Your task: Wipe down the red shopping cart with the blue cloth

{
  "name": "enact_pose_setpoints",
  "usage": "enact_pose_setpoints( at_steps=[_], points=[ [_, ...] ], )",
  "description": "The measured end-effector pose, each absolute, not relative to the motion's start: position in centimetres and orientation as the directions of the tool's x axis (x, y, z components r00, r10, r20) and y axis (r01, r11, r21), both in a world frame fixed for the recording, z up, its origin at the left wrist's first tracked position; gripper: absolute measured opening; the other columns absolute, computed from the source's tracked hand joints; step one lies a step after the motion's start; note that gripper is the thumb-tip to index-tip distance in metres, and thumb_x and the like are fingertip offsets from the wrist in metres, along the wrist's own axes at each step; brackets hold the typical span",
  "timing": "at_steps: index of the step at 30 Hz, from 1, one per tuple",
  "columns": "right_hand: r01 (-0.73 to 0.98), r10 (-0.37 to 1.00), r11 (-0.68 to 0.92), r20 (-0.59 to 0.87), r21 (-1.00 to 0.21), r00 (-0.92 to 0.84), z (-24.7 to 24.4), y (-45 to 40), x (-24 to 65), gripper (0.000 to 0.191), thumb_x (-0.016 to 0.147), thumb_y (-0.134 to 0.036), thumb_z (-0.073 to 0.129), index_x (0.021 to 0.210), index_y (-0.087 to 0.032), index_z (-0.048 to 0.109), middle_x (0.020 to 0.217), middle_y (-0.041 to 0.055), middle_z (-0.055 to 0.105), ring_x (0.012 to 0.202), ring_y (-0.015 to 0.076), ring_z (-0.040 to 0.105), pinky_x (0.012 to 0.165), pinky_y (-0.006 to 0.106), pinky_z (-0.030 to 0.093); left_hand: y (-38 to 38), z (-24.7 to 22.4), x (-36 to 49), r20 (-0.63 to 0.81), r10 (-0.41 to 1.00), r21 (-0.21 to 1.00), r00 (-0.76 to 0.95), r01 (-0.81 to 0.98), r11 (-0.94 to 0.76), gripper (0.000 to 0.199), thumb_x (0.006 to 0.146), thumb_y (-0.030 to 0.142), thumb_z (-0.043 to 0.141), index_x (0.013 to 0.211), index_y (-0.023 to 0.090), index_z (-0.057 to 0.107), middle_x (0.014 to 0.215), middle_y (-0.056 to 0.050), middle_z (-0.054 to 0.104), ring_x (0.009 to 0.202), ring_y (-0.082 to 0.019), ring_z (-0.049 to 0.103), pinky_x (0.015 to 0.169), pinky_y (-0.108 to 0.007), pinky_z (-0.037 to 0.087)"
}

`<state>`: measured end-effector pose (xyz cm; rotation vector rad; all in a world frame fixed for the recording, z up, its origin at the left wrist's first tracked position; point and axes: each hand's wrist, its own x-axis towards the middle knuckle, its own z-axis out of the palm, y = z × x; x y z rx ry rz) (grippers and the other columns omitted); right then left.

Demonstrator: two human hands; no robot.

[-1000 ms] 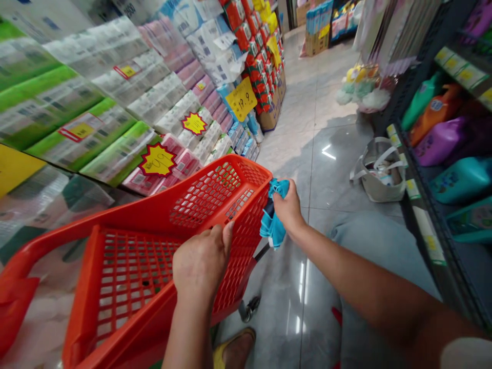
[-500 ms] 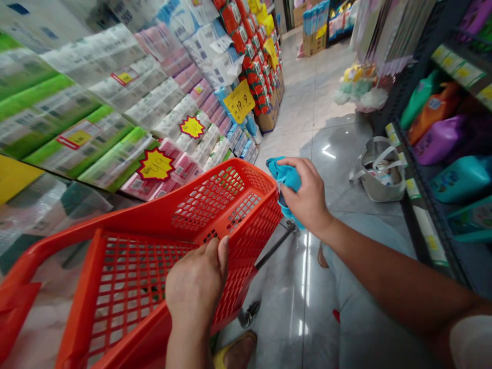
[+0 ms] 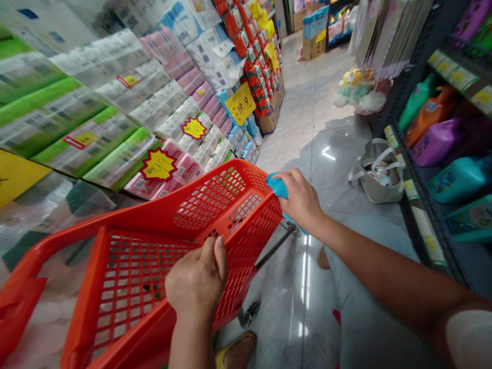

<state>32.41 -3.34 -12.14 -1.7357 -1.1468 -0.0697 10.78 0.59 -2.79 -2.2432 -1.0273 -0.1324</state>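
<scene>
A red plastic shopping cart (image 3: 154, 210) with lattice walls stands tilted across the view, its basket bare inside where it shows. My left hand (image 3: 198, 282) is closed on the cart's near side rim, thumb on top; its fingertips are hidden. At the cart's far right corner, my right hand (image 3: 302, 200) grips a blue cloth (image 3: 277, 185) and presses it against the rim. Part of the cloth hangs below the hand, outside the cart wall.
Stacked tissue packs (image 3: 88, 128) with yellow price signs line the left. On the right, a shelf holds coloured bottles (image 3: 457, 177). A grey tote bag (image 3: 380, 174) sits on the tiled floor (image 3: 338, 138) by the shelf. A cart wheel (image 3: 249, 313) and a foot in a yellow shoe show below.
My right hand has moved slightly left and down with the cloth, onto the cart's corner rim. Less of the cloth shows. My left hand keeps its place on the cart.
</scene>
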Motion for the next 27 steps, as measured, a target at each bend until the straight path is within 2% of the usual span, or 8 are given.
enact_pose_setpoints(
  at_steps=[3,6,9,11,16,19,22,27],
  points=[
    [0.668,0.641,0.063,0.543,-0.742,0.543,-13.5,-4.3,32.2,0.056,0.068,-0.006,0.053,0.119,-0.027,0.057,0.122,0.0075,0.052,0.109,0.0250,0.057,0.094,0.040,0.051,0.2,-2.6,10.7,0.324,0.654,-0.516,0.684,0.707,-0.484,0.054,0.103,0.036,0.024,0.072,0.021,0.065,0.057,-0.007,0.063,0.058,-0.017,0.060,0.053,-0.031,0.022],
    [0.613,0.609,0.198,0.587,-0.764,0.534,-14.9,-4.5,31.2,0.054,0.068,-0.007,0.050,0.118,-0.027,0.055,0.122,0.0069,0.052,0.117,0.0236,0.055,0.102,0.039,0.048,0.2,-1.6,10.9,0.248,0.757,-0.485,0.605,0.754,-0.443,0.054,0.103,0.041,0.025,0.075,0.022,0.067,0.060,-0.007,0.066,0.055,-0.018,0.059,0.052,-0.030,0.022],
    [0.387,0.517,0.170,0.416,-0.906,0.748,-15.8,-3.5,32.0,0.042,0.070,-0.013,0.051,0.110,-0.024,0.053,0.111,0.0071,0.058,0.111,0.0237,0.057,0.103,0.041,0.046,0.5,-0.3,12.5,0.068,0.892,-0.409,0.446,0.828,-0.383,0.052,0.101,0.050,0.029,0.081,0.024,0.070,0.063,-0.007,0.069,0.055,-0.021,0.060,0.051,-0.028,0.023],
    [0.242,0.492,0.136,0.278,-0.961,0.825,-16.1,-2.7,32.8,0.036,0.072,-0.017,0.051,0.107,-0.023,0.051,0.105,0.0065,0.062,0.103,0.0231,0.060,0.098,0.041,0.049,0.7,0.1,14.8,-0.019,0.905,-0.344,0.424,0.847,-0.404,0.051,0.100,0.051,0.030,0.083,0.024,0.070,0.069,-0.008,0.072,0.060,-0.022,0.064,0.052,-0.028,0.027],
    [0.148,0.501,0.146,0.202,-0.978,0.841,-17.9,-2.1,32.2,0.040,0.071,-0.020,0.054,0.111,-0.025,0.052,0.111,0.0048,0.064,0.100,0.0201,0.060,0.098,0.038,0.047,0.9,-2.6,22.0,0.000,0.786,-0.223,0.618,0.766,-0.603,0.050,0.103,0.045,0.023,0.102,0.023,0.068,0.090,-0.009,0.075,0.079,-0.023,0.070,0.058,-0.028,0.034],
    [0.001,0.507,0.067,0.035,-0.998,0.861,-20.4,-1.7,31.4,0.030,0.066,-0.020,0.051,0.096,-0.023,0.052,0.085,-0.0002,0.063,0.078,0.0184,0.059,0.084,0.036,0.052,1.1,-4.7,24.2,0.020,0.784,-0.271,0.621,0.758,-0.594,0.056,0.103,0.045,0.018,0.102,0.018,0.067,0.086,-0.013,0.074,0.081,-0.026,0.071,0.059,-0.028,0.037],
    [-0.045,0.520,0.022,-0.027,-0.999,0.853,-21.8,-1.6,31.3,0.021,0.063,-0.020,0.047,0.084,-0.024,0.050,0.068,-0.0044,0.056,0.065,0.0174,0.055,0.072,0.034,0.052,1.6,-5.7,24.3,0.048,0.793,-0.305,0.608,0.765,-0.568,0.062,0.103,0.051,0.015,0.100,0.017,0.068,0.084,-0.014,0.073,0.081,-0.026,0.071,0.059,-0.028,0.038],
    [-0.030,0.540,0.104,0.031,-0.994,0.841,-19.2,-2.6,32.2,0.035,0.068,-0.026,0.053,0.103,-0.024,0.055,0.092,-0.0002,0.065,0.083,0.0171,0.060,0.085,0.033,0.051,1.3,-5.8,23.3,0.035,0.769,-0.299,0.638,0.741,-0.601,0.062,0.102,0.055,0.018,0.096,0.018,0.067,0.082,-0.013,0.073,0.080,-0.025,0.070,0.060,-0.027,0.037]
  ],
)
